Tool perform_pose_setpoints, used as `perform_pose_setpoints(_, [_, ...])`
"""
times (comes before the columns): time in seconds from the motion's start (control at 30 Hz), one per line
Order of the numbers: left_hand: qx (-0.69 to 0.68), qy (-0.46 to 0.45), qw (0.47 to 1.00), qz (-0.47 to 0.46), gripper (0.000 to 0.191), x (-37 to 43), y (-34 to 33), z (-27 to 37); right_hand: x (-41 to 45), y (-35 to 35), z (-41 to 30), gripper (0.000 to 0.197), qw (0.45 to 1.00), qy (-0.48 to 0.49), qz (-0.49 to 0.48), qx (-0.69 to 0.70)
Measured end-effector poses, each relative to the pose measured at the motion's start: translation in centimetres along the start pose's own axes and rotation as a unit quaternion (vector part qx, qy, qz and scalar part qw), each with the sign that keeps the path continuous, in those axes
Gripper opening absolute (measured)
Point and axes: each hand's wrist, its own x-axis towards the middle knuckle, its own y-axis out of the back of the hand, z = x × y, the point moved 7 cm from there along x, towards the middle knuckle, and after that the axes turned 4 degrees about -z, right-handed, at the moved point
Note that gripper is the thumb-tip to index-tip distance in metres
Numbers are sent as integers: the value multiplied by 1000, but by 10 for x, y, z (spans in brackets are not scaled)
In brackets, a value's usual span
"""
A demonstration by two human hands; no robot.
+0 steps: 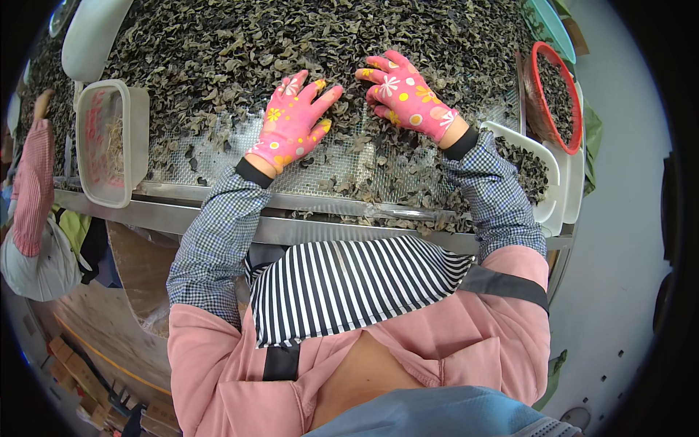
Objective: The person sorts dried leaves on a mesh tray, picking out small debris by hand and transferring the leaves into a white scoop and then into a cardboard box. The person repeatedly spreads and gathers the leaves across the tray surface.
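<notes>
Dried wood ear fungus [306, 33] lies in a thick dark layer over a wire mesh screen [218, 169] in a metal frame. My left hand [292, 123], in a pink floral glove, is spread palm down at the near edge of the layer, fingers apart. Level with it on the right is my right hand [409, 98], gloved alike. Its fingers are bent and spread over the fungus, and no piece shows between them. The undersides of both hands are hidden. Between and below them, loose pieces are scattered thinly on the mesh.
At the left, a translucent plastic container [128, 147] holds straw-like bits. On the right stand a white tray [551, 164] and a red-rimmed basket [579, 117], both with fungus. A metal rail [306, 232] edges the table. Another person's arm [35, 180] reaches in at far left.
</notes>
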Motion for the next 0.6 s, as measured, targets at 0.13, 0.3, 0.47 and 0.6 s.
perform_pose_setpoints(0.13, [-40,-19,998,-38,64,-22,8,5,-19,13,1,15,994,-19,73,73])
perform_pose_setpoints(0.3, [-88,-34,996,1,41,-10,17,7,-105,47,21,18,923,-188,227,248])
perform_pose_setpoints(0.47, [-22,-49,996,67,54,64,-7,22,-264,92,55,20,722,-374,435,388])
perform_pose_setpoints(0.6, [25,-55,998,-4,66,82,-39,52,-431,157,60,26,645,-500,552,171])
